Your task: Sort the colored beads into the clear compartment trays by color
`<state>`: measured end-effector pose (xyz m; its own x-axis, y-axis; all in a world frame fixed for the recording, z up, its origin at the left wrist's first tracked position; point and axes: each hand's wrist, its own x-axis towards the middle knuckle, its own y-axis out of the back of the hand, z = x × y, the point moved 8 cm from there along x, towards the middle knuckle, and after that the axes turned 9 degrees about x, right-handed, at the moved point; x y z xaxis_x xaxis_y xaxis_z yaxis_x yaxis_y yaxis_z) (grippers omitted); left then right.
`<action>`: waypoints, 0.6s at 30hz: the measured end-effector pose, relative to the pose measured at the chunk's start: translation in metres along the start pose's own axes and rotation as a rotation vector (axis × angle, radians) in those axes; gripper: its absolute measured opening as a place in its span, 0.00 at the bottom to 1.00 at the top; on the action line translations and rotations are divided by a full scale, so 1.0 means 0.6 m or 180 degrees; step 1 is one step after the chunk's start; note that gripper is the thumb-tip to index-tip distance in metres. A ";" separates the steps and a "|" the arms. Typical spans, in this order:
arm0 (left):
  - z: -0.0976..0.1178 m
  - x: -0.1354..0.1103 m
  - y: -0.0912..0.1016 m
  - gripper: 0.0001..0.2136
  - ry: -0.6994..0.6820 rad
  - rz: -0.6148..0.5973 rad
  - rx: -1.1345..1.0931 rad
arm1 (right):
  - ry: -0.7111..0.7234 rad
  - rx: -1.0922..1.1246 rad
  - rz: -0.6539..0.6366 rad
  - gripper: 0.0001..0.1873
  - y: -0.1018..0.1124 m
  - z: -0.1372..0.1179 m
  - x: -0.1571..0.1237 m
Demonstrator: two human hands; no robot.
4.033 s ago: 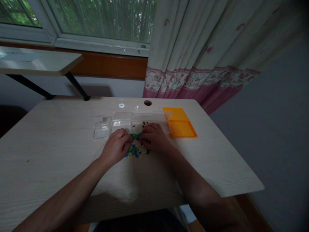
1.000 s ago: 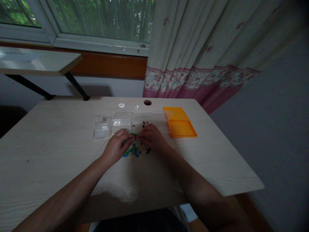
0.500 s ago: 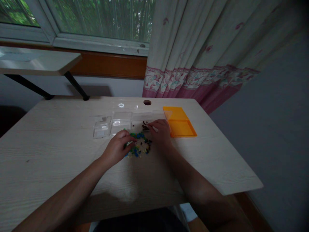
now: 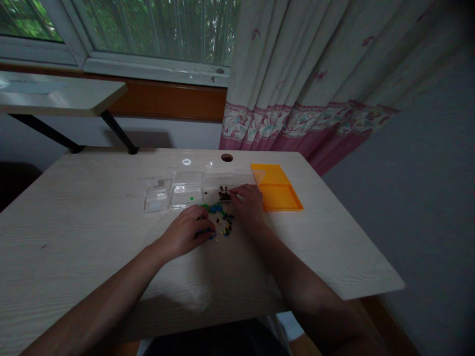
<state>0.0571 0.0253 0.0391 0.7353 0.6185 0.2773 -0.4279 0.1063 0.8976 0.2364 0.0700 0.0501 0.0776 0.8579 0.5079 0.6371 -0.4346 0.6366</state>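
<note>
The left hand (image 4: pixel 192 226) curls low over coloured pieces (image 4: pixel 214 208) on the bench (image 4: pixel 92 222) — the right hand (image 4: pixel 250 203) reaches farther forward, fingers (image 4: pixel 239 190) bent beside dark pieces (image 4: pixel 224 196) in a clear tray (image 4: pixel 213 196). Whether either grips anything cannot be told.

I take this for a room in a home, perhaps a bedroom or study: a long cream fabric curtain with a pink floral border (image 4: pixel 274 74) hangs at upper right, beside a white-framed glass window (image 4: pixel 148 66) at upper left. Across my mid-frame stretches a pale wood-grain desk (image 4: pixel 326 237), with a raised pale shelf (image 4: pixel 74 91) on black legs (image 4: pixel 118 131) at left.
</note>
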 end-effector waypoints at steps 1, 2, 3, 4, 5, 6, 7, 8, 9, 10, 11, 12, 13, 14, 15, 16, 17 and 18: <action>0.000 0.001 0.001 0.06 0.0014 0.0011 0.0007 | -0.0013 -0.0010 -0.0007 0.08 -0.001 0.001 0.000; 0.000 0.001 0.001 0.05 0.0023 0.0023 0.0016 | -0.0022 -0.0019 -0.0010 0.08 -0.001 0.002 0.000; -0.001 0.001 0.002 0.05 0.0033 0.0033 0.0029 | -0.0021 -0.0027 -0.0009 0.08 -0.001 0.002 0.000; -0.001 0.001 0.002 0.05 0.0047 0.0035 0.0047 | -0.0006 -0.0025 -0.0013 0.08 -0.002 0.002 0.001; -0.002 0.002 0.003 0.05 0.0065 0.0031 0.0068 | 0.0020 -0.0010 -0.0025 0.08 -0.002 0.001 0.001; -0.003 0.002 0.003 0.05 0.0085 0.0032 0.0087 | 0.0049 0.0015 -0.0042 0.08 -0.002 -0.001 0.001; -0.004 0.002 0.004 0.05 0.0106 0.0029 0.0102 | 0.0080 0.0041 -0.0068 0.09 -0.003 -0.003 0.001; -0.005 0.002 0.004 0.05 0.0123 0.0027 0.0116 | 0.0110 0.0061 -0.0095 0.09 -0.004 -0.005 0.001; -0.006 0.002 0.005 0.05 0.0137 0.0024 0.0128 | 0.0139 0.0072 -0.0125 0.09 -0.005 -0.008 0.001; -0.007 0.002 0.006 0.05 0.0146 0.0026 0.0138 | 0.0160 0.0075 -0.0140 0.09 -0.005 -0.010 0.000; -0.007 0.002 0.007 0.06 0.0148 0.0030 0.0147 | 0.0176 0.0078 -0.0143 0.09 -0.005 -0.012 0.000; -0.007 0.002 0.008 0.07 0.0147 0.0033 0.0155 | 0.0184 0.0087 -0.0142 0.09 -0.005 -0.014 0.000; -0.007 0.002 0.009 0.08 0.0143 0.0046 0.0159 | 0.0188 0.0102 -0.0142 0.09 -0.004 -0.015 -0.001; -0.007 0.002 0.010 0.09 0.0134 0.0068 0.0158 | 0.0189 0.0117 -0.0144 0.09 -0.004 -0.016 -0.001; -0.006 0.002 0.011 0.10 0.0120 0.0097 0.0148 | 0.0190 0.0128 -0.0146 0.09 -0.005 -0.017 -0.001; -0.004 0.002 0.013 0.10 0.0104 0.0123 0.0126 | 0.0196 0.0134 -0.0148 0.09 -0.005 -0.017 -0.001; -0.002 0.002 0.013 0.10 0.0075 0.0136 0.0088 | 0.0208 0.0139 -0.0155 0.09 -0.005 -0.018 -0.001; 0.001 0.001 0.014 0.10 0.0036 0.0130 0.0036 | 0.0221 0.0143 -0.0161 0.08 -0.006 -0.019 -0.001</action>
<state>0.0545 0.0262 0.0469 0.7114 0.6308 0.3099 -0.4514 0.0720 0.8894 0.2254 0.0680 0.0544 -0.0078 0.8566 0.5159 0.6728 -0.3771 0.6364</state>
